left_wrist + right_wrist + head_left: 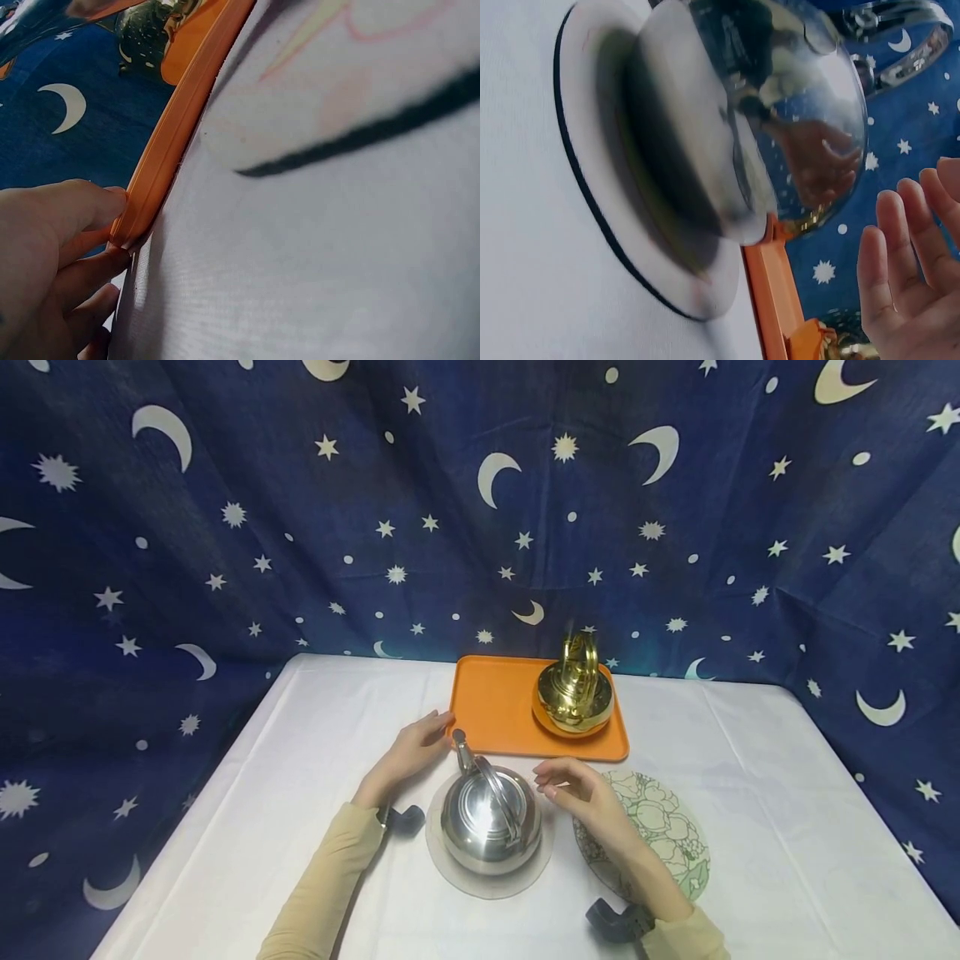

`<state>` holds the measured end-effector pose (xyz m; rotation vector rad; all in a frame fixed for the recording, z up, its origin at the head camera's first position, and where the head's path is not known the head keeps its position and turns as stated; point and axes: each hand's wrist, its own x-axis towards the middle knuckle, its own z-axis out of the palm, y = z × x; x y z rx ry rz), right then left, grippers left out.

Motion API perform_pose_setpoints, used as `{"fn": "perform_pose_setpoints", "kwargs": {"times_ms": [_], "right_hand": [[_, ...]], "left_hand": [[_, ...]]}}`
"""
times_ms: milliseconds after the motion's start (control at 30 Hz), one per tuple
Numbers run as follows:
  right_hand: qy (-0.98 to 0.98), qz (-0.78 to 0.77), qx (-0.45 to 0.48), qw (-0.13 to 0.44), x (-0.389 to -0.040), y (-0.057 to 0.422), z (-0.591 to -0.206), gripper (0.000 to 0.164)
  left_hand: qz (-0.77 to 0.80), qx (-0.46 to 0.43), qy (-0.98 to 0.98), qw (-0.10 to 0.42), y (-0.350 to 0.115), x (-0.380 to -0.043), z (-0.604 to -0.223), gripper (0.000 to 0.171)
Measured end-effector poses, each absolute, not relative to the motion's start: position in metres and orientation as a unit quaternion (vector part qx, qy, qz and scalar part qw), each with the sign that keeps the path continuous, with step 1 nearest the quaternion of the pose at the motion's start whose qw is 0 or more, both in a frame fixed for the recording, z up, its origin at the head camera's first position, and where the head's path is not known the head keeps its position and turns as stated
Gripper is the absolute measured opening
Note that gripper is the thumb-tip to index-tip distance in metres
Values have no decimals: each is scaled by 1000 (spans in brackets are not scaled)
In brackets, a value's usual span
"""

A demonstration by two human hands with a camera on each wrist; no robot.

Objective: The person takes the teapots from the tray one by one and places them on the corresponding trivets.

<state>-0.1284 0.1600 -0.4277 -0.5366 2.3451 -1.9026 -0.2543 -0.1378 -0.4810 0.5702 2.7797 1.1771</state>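
A shiny steel kettle (491, 818) with a loop handle stands on a round pale mat (480, 887), its spout pointing at the orange tray (487, 702). At the tray's near left corner, my left hand (408, 750) pinches the rim, with the thumb (105, 202) on one side and fingers (97, 277) on the other. To the right of the kettle hovers my right hand (581, 789), fingers relaxed and holding nothing. In the right wrist view its fingertips stand apart from the kettle (810, 112). A gold kettle (573, 697) sits on the tray's right part.
A round floral mat (660, 827) lies partly under the right forearm. White cloth (765, 793) covers the table. Behind its far edge hangs a dark blue curtain (450, 577) with moons and stars.
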Motion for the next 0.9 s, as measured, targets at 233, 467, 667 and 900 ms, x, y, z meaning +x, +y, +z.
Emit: {"fn": "perform_pose_setpoints", "kwargs": {"times_ms": [233, 467, 667, 900], "right_hand": [[762, -629, -156, 2, -136, 166, -429, 28], [768, -623, -147, -25, -144, 173, -429, 26], [782, -608, -133, -36, -152, 183, -427, 25], [799, -584, -130, -54, -161, 193, -419, 24]], "left_hand": [[383, 184, 904, 38, -138, -257, -482, 51], [384, 187, 904, 28, -138, -255, -482, 51], [380, 194, 904, 18, -139, -254, -482, 51], [386, 190, 903, 25, -137, -252, -480, 50]]}}
